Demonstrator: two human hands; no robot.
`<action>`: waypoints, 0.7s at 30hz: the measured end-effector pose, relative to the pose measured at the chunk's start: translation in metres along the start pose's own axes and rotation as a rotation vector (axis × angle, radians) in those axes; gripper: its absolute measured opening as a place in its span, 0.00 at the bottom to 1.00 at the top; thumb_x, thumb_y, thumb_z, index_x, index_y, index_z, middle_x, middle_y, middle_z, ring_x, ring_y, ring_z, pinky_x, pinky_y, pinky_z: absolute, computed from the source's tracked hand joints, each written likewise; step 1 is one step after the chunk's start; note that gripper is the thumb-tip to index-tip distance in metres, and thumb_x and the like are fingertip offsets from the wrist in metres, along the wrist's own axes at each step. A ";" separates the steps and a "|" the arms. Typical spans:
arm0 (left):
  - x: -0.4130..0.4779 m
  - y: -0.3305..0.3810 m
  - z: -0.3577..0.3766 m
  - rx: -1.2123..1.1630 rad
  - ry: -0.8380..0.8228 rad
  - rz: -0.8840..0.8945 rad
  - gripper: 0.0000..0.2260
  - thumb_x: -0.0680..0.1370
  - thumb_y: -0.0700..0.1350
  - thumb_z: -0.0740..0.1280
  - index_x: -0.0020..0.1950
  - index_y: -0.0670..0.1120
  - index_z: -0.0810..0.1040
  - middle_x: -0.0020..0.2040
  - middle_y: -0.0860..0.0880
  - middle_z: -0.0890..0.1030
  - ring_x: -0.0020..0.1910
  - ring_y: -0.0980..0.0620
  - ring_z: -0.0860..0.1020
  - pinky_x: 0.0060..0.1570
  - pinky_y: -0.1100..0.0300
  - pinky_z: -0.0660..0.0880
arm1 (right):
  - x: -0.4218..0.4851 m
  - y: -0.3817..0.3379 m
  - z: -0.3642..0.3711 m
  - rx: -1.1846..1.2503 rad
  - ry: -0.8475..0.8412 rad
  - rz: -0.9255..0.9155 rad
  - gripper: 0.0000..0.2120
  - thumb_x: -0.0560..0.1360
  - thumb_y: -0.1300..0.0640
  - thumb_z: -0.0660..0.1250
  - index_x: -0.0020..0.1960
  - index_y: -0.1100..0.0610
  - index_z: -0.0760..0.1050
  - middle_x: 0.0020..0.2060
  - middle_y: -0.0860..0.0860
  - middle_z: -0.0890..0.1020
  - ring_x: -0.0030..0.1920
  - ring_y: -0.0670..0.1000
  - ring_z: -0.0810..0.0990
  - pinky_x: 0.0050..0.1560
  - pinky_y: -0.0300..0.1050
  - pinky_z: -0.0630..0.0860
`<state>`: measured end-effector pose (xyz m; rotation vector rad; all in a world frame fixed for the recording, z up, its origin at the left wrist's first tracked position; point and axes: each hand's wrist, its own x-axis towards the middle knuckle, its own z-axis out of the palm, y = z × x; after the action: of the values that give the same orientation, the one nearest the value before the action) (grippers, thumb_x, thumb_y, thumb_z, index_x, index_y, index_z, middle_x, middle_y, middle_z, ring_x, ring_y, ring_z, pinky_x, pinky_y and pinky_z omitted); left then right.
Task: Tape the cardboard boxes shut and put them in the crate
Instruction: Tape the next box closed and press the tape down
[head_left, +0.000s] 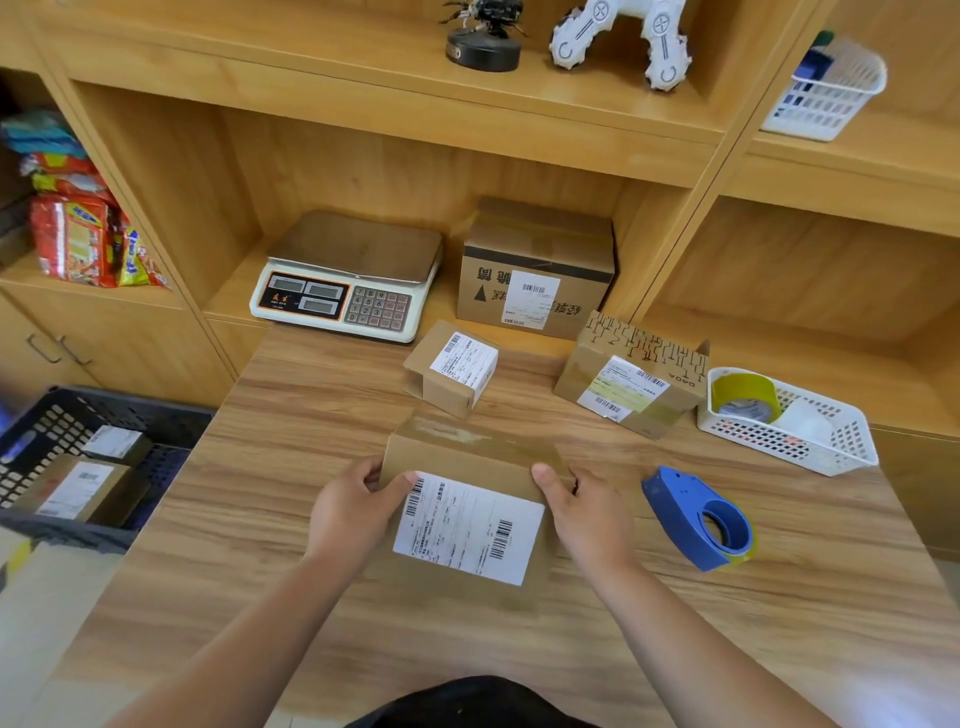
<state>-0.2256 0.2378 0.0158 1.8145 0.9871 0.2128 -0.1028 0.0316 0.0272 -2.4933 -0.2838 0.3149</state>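
Box (470, 449) looks taped, left hand (353, 512) and right hand (584, 512) both gripping sides. Crate (31, 421) at 9 o'clock holds two; three more wait near 1 o'clock.

Left hand (353, 512) and right hand (584, 512), forearms outstretched, thumbs atop, fingers round the cardboard box (467, 452).

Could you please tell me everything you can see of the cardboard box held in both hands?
The cardboard box is brown and oblong, its flaps closed, with a glossy strip of clear tape along the top. A large white shipping label with barcodes sits on the face turned to the camera. The left hand grips its left end and the right hand its right end, thumbs on the labelled face. It is over the wooden table; whether it rests there or is lifted is unclear.
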 end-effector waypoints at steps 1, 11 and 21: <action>0.001 0.001 0.001 0.026 0.000 0.002 0.11 0.74 0.54 0.69 0.53 0.52 0.78 0.44 0.58 0.82 0.44 0.58 0.79 0.38 0.60 0.72 | 0.001 -0.001 0.000 -0.046 -0.008 0.010 0.28 0.73 0.30 0.53 0.44 0.55 0.74 0.36 0.48 0.78 0.42 0.52 0.78 0.38 0.47 0.72; 0.018 -0.003 0.006 -0.011 -0.181 0.033 0.19 0.76 0.43 0.65 0.65 0.57 0.73 0.48 0.62 0.80 0.48 0.62 0.78 0.46 0.59 0.76 | 0.018 0.005 0.015 0.187 -0.106 0.075 0.09 0.79 0.50 0.60 0.54 0.53 0.75 0.44 0.45 0.80 0.48 0.50 0.79 0.47 0.48 0.76; 0.013 -0.014 0.016 -0.025 -0.181 -0.025 0.16 0.79 0.47 0.64 0.67 0.53 0.72 0.53 0.56 0.81 0.52 0.55 0.78 0.43 0.64 0.70 | 0.011 0.023 0.024 0.214 -0.274 -0.002 0.17 0.79 0.53 0.60 0.68 0.46 0.69 0.51 0.41 0.80 0.51 0.45 0.79 0.52 0.44 0.75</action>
<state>-0.2158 0.2381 -0.0071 1.7636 0.8756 0.0440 -0.0963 0.0293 -0.0073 -2.2375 -0.3439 0.6532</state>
